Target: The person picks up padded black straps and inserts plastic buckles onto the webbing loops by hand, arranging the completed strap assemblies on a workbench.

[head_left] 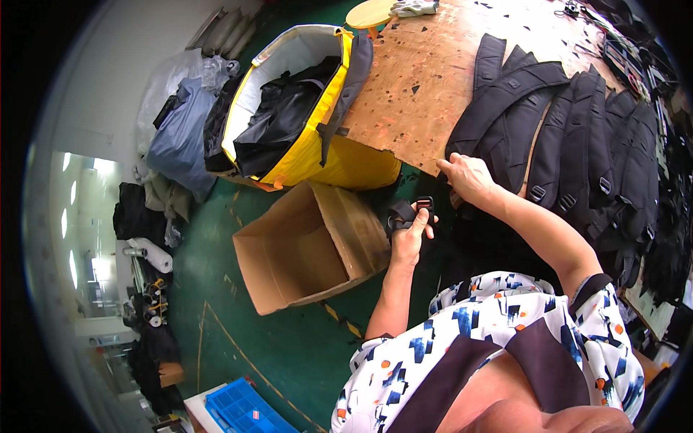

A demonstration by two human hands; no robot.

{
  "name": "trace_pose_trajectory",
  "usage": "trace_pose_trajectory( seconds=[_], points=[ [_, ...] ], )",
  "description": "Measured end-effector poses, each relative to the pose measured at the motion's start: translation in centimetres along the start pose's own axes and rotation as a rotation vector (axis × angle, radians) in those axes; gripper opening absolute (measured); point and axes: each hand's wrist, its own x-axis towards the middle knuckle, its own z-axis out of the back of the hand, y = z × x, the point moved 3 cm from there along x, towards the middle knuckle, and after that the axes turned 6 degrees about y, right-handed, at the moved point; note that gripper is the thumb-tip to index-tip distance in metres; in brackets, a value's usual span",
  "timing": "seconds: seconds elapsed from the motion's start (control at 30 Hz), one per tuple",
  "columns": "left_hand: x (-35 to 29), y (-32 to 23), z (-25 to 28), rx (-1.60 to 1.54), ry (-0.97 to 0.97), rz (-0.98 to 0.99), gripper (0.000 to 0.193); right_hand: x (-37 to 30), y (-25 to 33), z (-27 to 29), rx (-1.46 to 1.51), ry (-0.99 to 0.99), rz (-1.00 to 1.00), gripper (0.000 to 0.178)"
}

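Note:
My left hand [411, 232] is closed round a black webbing strap [399, 214] with a black buckle [426, 204], the thumb lying along it. It is raised beside the open cardboard box [296, 252]. At the corner of the wooden table, my right hand [468, 179] is bent with its fingers drawn together; what they grip, if anything, is hidden. Just beyond it lie several padded black shoulder straps [505, 108] in a row, some with buckles at their near ends.
A large yellow bag [346, 162] with black material [289, 108] inside stands left of the wooden table [404, 79]. A yellow round stool [369, 13] is at the far end. Wrapped bundles [184, 133] lie along the left wall. A blue plastic crate [249, 408] sits near the lower edge.

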Motion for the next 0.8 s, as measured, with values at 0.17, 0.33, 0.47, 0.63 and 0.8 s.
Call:
trace_pose_trajectory(
  seconds=[0.17,0.33,0.47,0.63,0.8],
  points=[
    [1.4,1.5,-0.1,-0.027,0.021,0.047,0.03,-0.1,-0.4,-1.2,0.106,0.067,-0.125,0.016],
    [3.9,2.7,-0.4,-0.01,0.063,0.077,0.027,0.2,-0.8,-2.7,0.108,-0.089,-0.166,0.015],
    [6.0,3.1,-0.9,-0.084,0.063,0.039,0.026,-0.2,-1.4,-2.9,0.328,-0.218,-0.21,0.014],
    [6.9,3.2,-1.2,-0.093,0.233,0.088,0.025,-1.5,-2.0,-2.0,0.993,-0.195,-0.374,0.014],
    [5.6,0.9,-3.1,0.076,0.317,-0.05,0.018,-3.0,-2.7,-1.3,1.661,-0.215,-0.405,0.008]
  ],
)
